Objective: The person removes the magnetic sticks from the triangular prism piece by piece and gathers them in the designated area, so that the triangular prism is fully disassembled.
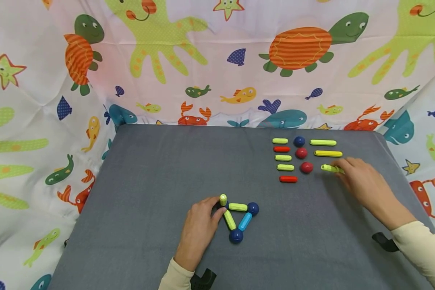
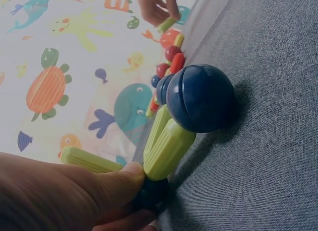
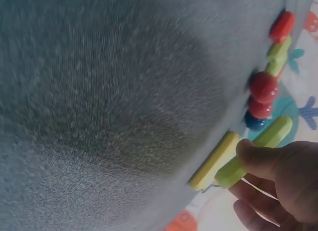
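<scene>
A triangle (image 1: 238,207) of two yellow-green rods (image 1: 230,220) and one light-blue rod (image 1: 245,221), joined by three dark-blue balls (image 1: 236,236), is on the table (image 1: 148,181). At its left corner, another yellow-green rod (image 1: 222,200) stands up; the left hand (image 1: 198,225) pinches this corner's ball (image 2: 153,192). Well right of the triangle, the right hand (image 1: 364,183) pinches a loose yellow-green rod (image 1: 330,168), raised.

From above, facing far, the table (image 1: 148,161) is viewed; the right hand (image 1: 364,185) is shared by closer wrist views.
</scene>
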Demonstrator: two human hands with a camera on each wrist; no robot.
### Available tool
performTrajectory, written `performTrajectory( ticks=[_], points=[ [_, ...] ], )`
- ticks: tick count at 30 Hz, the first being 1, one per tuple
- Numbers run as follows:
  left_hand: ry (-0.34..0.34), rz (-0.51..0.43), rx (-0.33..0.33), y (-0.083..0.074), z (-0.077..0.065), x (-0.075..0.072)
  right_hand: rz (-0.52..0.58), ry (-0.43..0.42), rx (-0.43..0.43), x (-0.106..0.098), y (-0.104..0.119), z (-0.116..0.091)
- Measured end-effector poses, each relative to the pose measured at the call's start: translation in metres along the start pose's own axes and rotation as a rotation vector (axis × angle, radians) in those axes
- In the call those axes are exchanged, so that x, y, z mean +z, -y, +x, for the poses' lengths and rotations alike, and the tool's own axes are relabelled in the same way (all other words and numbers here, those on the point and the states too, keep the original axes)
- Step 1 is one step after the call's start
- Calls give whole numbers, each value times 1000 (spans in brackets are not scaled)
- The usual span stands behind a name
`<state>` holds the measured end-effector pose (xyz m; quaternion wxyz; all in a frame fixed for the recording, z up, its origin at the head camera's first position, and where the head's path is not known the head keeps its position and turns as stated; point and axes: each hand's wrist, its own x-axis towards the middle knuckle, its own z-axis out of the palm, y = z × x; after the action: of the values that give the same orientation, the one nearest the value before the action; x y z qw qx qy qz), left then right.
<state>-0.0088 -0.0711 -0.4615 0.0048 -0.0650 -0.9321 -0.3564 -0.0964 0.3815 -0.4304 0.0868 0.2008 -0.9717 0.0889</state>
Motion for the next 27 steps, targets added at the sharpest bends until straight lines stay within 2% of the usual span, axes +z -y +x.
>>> performTrajectory(
  ticks=[12, 27],
  points=[
    [1, 13, 13, 1, 0, -1, -45, 125, 41, 18, -21, 17],
    [-6, 6, 21, 1, 0, -1, -44, 187, 40, 22, -30, 23]
  ],
)
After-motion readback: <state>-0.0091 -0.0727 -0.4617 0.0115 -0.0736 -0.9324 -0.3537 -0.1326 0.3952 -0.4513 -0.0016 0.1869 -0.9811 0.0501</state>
